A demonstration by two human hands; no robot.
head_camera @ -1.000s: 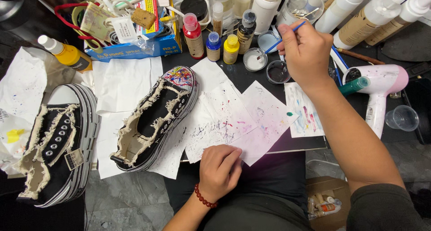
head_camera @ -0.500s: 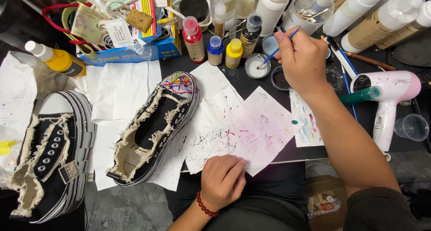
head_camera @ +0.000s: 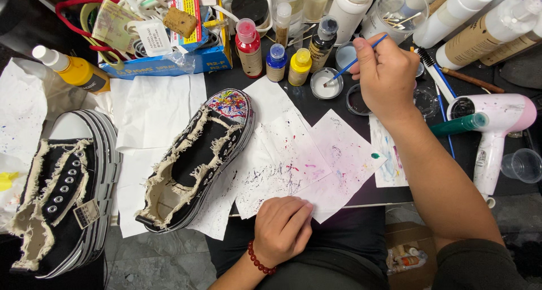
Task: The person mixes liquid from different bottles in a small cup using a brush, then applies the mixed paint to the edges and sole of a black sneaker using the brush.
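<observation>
Dipping a blue brush [head_camera: 357,60] in the white paint cup [head_camera: 326,83], the right hand [head_camera: 385,75] is pinching it; left hand [head_camera: 281,229] is resting curled on paper [head_camera: 316,154]. Overloaded tip could be dripping near the shoe [head_camera: 197,160] w/ splattered toe.

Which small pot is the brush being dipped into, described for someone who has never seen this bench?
Start at the black frayed canvas shoe with the paint-splattered toe cap mid-table. Beyond its toe stands a row of small paint bottles; right of the yellow bottle sits the small round open pot of white paint. Only it meets the blue-handled brush in the right hand.
</observation>
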